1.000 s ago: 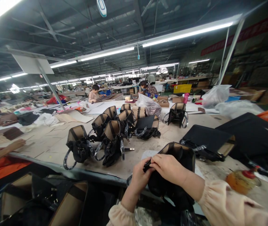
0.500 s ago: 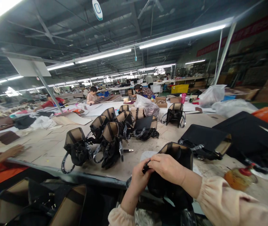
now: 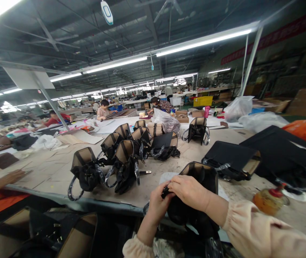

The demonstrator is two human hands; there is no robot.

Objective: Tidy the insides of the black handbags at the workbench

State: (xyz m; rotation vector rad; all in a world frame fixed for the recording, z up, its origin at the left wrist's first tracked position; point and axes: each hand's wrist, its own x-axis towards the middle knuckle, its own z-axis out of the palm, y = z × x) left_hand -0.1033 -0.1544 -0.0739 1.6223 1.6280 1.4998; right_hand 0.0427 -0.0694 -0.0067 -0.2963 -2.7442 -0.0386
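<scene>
Gripping black bag [image 3: 180, 214]: left hand [image 3: 158, 203] angled upward, right hand [image 3: 188, 190] arched across, fingertips close together

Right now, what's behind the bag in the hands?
Behind the bag is table, with part of a pale sheet showing. The bag, left hand and right hand block the rest, so the sheet's full outline cannot be seen.

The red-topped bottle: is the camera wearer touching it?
No, the bottle sits apart, with the left hand and right hand on a black bag.
</scene>
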